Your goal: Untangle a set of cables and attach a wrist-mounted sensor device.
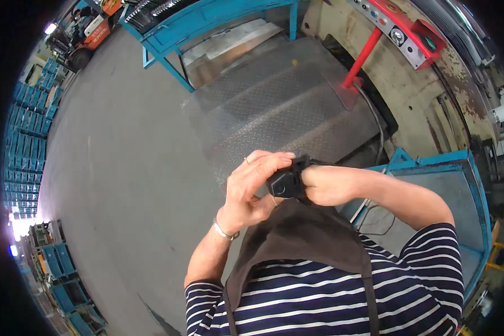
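At chest height, my left hand (pixel 247 193) is closed over a small black boxy device (pixel 284 183) strapped at my right wrist. The left fingers reach across its top, and the thumb lies below, near its lower edge. A ring and a metal bracelet (pixel 225 230) are on my left hand and wrist. My right forearm comes in bent from the right. Of my right hand (pixel 316 186) only the part by the wrist shows; its fingers are hidden behind the device and my left hand. Just below both hands hangs a dark brown apron (pixel 302 232) over a striped shirt.
Ahead is a raised tread-plate platform (pixel 285 106) with a blue metal table (pixel 207 25) behind it. A red control stand (pixel 369 53) rises at the right, its cable on the plate. A blue cart (pixel 439 187) stands close right. Blue crates (pixel 25 140) and a forklift (pixel 89 36) are far left.
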Action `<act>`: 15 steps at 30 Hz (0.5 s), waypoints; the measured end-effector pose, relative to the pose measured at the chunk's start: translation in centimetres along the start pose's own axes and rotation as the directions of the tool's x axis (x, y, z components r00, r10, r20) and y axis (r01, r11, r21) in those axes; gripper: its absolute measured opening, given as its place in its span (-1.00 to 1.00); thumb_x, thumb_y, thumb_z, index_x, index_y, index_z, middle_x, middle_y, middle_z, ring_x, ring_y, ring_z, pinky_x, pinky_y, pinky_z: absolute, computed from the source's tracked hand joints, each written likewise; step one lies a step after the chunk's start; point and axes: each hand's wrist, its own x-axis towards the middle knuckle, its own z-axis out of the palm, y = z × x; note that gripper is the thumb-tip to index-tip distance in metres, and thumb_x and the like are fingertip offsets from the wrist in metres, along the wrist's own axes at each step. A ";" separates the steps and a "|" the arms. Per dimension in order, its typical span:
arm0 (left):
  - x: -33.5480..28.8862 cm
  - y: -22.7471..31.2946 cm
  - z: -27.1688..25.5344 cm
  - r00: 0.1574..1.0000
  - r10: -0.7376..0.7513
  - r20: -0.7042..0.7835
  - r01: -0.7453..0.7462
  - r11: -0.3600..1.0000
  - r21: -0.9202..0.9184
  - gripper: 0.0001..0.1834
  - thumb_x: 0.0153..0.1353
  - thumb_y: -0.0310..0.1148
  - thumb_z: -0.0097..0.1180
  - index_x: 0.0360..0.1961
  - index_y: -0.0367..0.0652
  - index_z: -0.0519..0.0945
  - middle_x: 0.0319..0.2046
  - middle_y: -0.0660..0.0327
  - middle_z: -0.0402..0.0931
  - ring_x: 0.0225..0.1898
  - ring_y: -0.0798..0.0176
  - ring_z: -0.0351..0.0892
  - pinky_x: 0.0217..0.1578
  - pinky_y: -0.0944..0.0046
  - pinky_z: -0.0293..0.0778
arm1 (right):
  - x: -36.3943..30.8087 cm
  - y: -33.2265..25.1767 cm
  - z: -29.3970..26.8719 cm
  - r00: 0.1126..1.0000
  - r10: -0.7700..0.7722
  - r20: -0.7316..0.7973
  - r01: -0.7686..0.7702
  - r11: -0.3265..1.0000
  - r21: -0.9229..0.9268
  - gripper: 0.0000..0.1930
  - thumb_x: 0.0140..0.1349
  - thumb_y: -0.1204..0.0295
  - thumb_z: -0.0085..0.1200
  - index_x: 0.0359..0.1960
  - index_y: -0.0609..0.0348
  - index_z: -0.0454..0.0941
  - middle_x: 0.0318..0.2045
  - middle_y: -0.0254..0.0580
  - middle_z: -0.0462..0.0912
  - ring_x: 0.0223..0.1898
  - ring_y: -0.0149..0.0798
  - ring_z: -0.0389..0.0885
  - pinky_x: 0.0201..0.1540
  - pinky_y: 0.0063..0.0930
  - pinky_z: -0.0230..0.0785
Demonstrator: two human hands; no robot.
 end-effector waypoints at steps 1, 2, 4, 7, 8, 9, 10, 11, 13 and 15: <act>0.0 0.1 0.4 1.000 -0.015 -0.011 0.015 1.000 -0.027 -0.48 -0.17 -0.41 0.38 -0.12 -0.28 0.53 -0.15 0.05 0.59 -0.18 0.07 0.58 -0.15 0.21 0.47 | -0.8 0.3 0.0 0.997 -0.058 -0.048 0.056 0.998 -0.039 -0.81 0.08 0.57 -0.07 -0.25 0.37 0.44 -0.38 0.08 0.52 -0.28 0.01 0.53 -0.25 -0.20 0.35; 0.0 0.3 0.8 0.999 -0.030 -0.021 0.029 0.998 -0.054 -0.49 -0.16 -0.39 0.40 -0.12 -0.30 0.52 -0.17 0.03 0.59 -0.18 0.10 0.59 -0.15 0.22 0.46 | -1.6 0.6 0.4 0.989 -0.118 -0.093 0.111 0.991 -0.081 -0.79 0.07 0.58 -0.07 -0.23 0.40 0.43 -0.38 0.09 0.51 -0.26 0.04 0.52 -0.22 -0.16 0.34; -0.1 0.5 1.0 0.992 -0.114 -0.056 0.109 0.990 -0.086 -0.48 -0.14 -0.35 0.42 -0.13 -0.32 0.52 -0.18 0.04 0.60 -0.17 0.16 0.59 -0.14 0.25 0.46 | -3.8 0.3 0.9 0.949 -0.240 -0.204 0.210 0.964 -0.161 -0.74 0.05 0.58 -0.03 -0.19 0.41 0.41 -0.37 0.09 0.50 -0.23 0.07 0.51 -0.17 -0.12 0.31; -0.5 0.5 0.6 0.957 -0.283 -0.062 0.273 0.953 -0.133 -0.47 -0.15 -0.40 0.44 -0.12 -0.32 0.51 -0.19 0.15 0.57 -0.18 0.30 0.54 -0.13 0.30 0.46 | -5.9 -0.6 1.1 0.823 -0.438 -0.361 0.318 0.883 -0.347 -0.62 -0.02 0.54 0.07 -0.10 0.39 0.40 -0.36 0.04 0.49 -0.21 0.05 0.49 -0.11 -0.13 0.27; -0.4 0.8 0.6 0.930 -0.360 -0.080 0.340 0.920 -0.194 -0.49 -0.15 -0.43 0.42 -0.13 -0.32 0.50 -0.20 0.16 0.56 -0.20 0.32 0.54 -0.14 0.32 0.46 | -5.8 -0.4 0.7 0.768 -0.520 -0.374 0.335 0.824 -0.457 -0.58 -0.04 0.53 0.10 -0.08 0.37 0.39 -0.36 0.02 0.49 -0.21 0.02 0.49 -0.10 -0.14 0.25; -0.2 1.1 0.5 0.898 -0.431 -0.088 0.397 0.880 -0.262 -0.50 -0.15 -0.46 0.40 -0.14 -0.32 0.49 -0.21 0.17 0.56 -0.22 0.34 0.53 -0.15 0.33 0.46 | -5.7 -0.3 0.3 0.711 -0.593 -0.378 0.331 0.757 -0.564 -0.54 -0.06 0.52 0.13 -0.05 0.35 0.39 -0.36 0.00 0.49 -0.22 0.00 0.49 -0.10 -0.16 0.24; 0.0 1.4 0.5 0.861 -0.501 -0.090 0.449 0.831 -0.328 -0.52 -0.15 -0.50 0.38 -0.15 -0.31 0.48 -0.22 0.18 0.55 -0.24 0.37 0.52 -0.17 0.35 0.46 | -5.2 -0.1 -0.3 0.709 -0.595 -0.379 0.303 0.742 -0.598 -0.48 -0.14 0.56 0.14 -0.02 0.28 0.41 -0.37 -0.06 0.50 -0.27 -0.05 0.48 -0.10 -0.24 0.22; 0.6 1.4 0.5 0.870 -0.476 -0.129 0.396 0.830 -0.393 -0.58 -0.15 -0.54 0.31 -0.22 -0.29 0.45 -0.23 0.19 0.54 -0.32 0.42 0.50 -0.26 0.41 0.48 | -4.7 0.0 -0.5 0.699 -0.574 -0.427 0.335 0.790 -0.514 -0.47 -0.17 0.58 0.11 -0.02 0.26 0.41 -0.37 -0.09 0.49 -0.29 -0.08 0.48 -0.10 -0.27 0.23; 0.5 1.3 0.5 0.801 -0.593 -0.081 0.480 0.717 -0.505 -0.59 -0.16 -0.53 0.31 -0.22 -0.27 0.46 -0.25 0.20 0.53 -0.33 0.44 0.50 -0.30 0.44 0.48 | -3.7 0.2 -0.7 0.697 -0.524 -0.490 0.404 0.851 -0.335 -0.46 -0.20 0.62 0.06 -0.02 0.22 0.43 -0.37 -0.14 0.48 -0.29 -0.13 0.48 -0.11 -0.31 0.25; 0.5 1.0 0.4 0.721 -0.692 -0.029 0.533 0.581 -0.615 -0.60 -0.14 -0.53 0.30 -0.23 -0.24 0.44 -0.27 0.20 0.52 -0.41 0.43 0.51 -0.38 0.46 0.48 | -2.6 0.4 -0.9 0.715 -0.463 -0.524 0.458 0.877 -0.150 -0.45 -0.22 0.66 0.01 -0.03 0.20 0.44 -0.36 -0.15 0.48 -0.28 -0.18 0.50 -0.13 -0.35 0.29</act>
